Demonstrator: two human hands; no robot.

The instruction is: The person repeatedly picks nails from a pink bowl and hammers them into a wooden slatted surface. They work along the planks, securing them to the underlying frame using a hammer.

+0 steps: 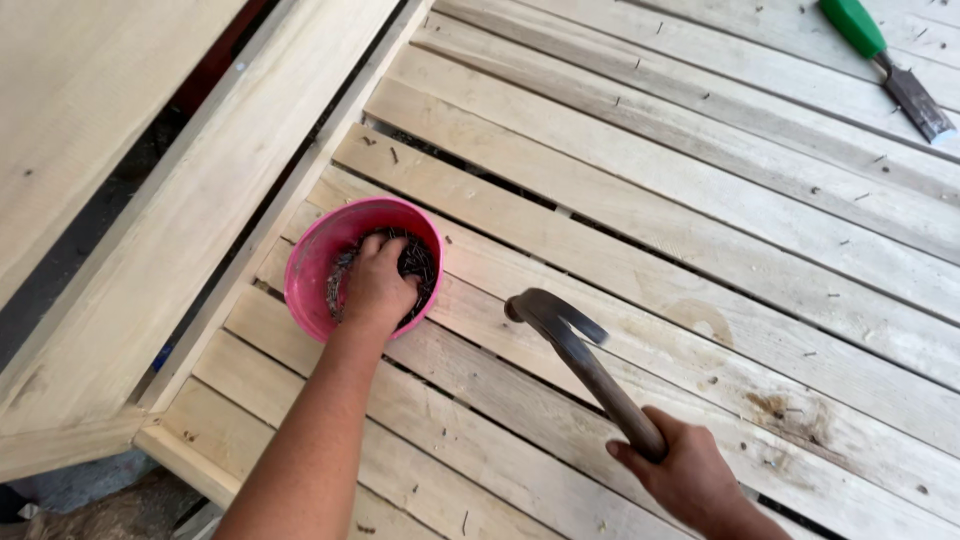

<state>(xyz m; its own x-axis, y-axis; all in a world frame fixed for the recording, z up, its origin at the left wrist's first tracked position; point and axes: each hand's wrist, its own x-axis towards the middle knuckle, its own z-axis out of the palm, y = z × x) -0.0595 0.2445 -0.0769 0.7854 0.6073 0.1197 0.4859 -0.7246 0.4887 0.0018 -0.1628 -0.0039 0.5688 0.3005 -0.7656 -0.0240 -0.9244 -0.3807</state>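
Left hand point(375, 290): reaches into the pink bowl point(310, 265); fingers curled down among the nails point(418, 262). Whether the grip has closed on any nail cannot be told, since the fingertips are buried.
Right hand point(690, 478): grip clamped around the lower end of the hammer point(580, 355) handle, at about 5 o'clock in the view.
Hammer: claw head points toward 10 o'clock and hangs just above the slats, near the bowl but apart from it. Judged head-heavy and rigid; the worn handle looks smooth, so a hold low on the shaft gives swing, a hold nearer the head gives control.
Nails: dark, thin, heaped loose in the bowl at about 9 o'clock of centre. Judged light singly, stiff, sharp at the points and prone to tangle; best pinched by the shank between thumb and forefinger.
Pink bowl: round plastic, standing upright on the slats. Judged light and easily tipped or slid by a pushing hand.
Slatted wooden surface point(700, 230): pale planks with narrow gaps, a few stray nails scattered on them.
Chisel point(890, 65): green handle, flat blade, lying at 1 o'clock, well apart from both hands.
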